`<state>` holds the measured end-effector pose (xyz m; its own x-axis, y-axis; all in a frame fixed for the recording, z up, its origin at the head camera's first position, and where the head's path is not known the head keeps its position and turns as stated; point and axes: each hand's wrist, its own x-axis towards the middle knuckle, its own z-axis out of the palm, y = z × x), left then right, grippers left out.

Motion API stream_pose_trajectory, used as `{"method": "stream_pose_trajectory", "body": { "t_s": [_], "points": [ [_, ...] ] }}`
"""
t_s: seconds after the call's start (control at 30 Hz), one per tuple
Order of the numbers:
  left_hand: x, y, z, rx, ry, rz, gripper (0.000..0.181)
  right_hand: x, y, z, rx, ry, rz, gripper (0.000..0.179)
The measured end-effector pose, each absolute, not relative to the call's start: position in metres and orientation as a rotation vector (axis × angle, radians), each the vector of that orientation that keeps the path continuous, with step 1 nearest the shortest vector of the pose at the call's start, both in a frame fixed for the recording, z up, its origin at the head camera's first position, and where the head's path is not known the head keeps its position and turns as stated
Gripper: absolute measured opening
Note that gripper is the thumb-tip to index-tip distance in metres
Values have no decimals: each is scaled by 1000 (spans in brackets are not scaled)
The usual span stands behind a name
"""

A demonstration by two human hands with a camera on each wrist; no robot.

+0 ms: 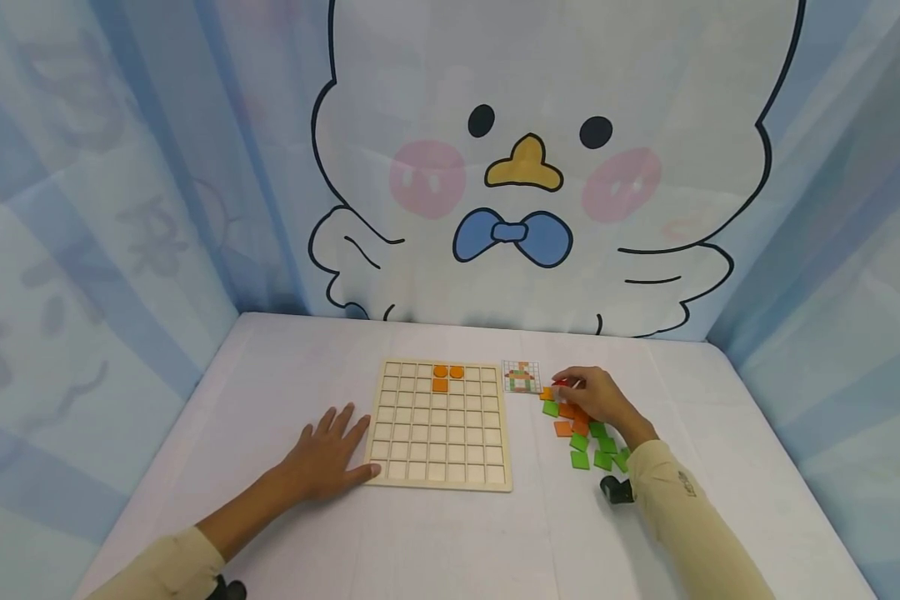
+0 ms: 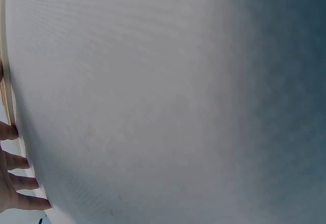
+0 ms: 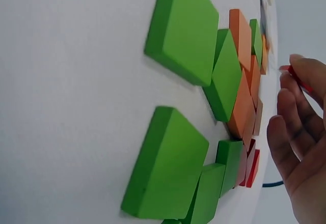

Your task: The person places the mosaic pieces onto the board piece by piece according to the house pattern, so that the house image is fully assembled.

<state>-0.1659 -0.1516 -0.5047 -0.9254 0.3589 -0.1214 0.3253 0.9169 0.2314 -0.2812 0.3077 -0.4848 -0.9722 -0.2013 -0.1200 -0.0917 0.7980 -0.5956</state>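
Note:
My right hand pinches a small red tile between thumb and fingers, raised above a loose pile at the board's right. In that pile lie several green tiles, orange tiles and some red tiles. My left hand lies with fingers spread along the left side of the wooden grid board, its thumb touching the lower left corner. Near the board's top edge sit two round orange pieces and one square orange tile. The red tile is partly covered by fingers.
A small pattern card lies beside the board's upper right corner. White cloth covers the table. A curtain with a cartoon bird hangs behind, and more curtains stand at both sides.

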Motion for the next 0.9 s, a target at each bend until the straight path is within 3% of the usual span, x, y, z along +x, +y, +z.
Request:
{"method": "stream_pose_trajectory", "body": {
  "t_s": [0.27,0.9],
  "points": [
    [-166,-153,-506,512,2918,304,84,-274,299,-482,-208,2770,-1008,35],
    [-165,-152,-504,515,2927,282,86,-261,267,-489,-237,2624,-1262,30]
  ]
}}
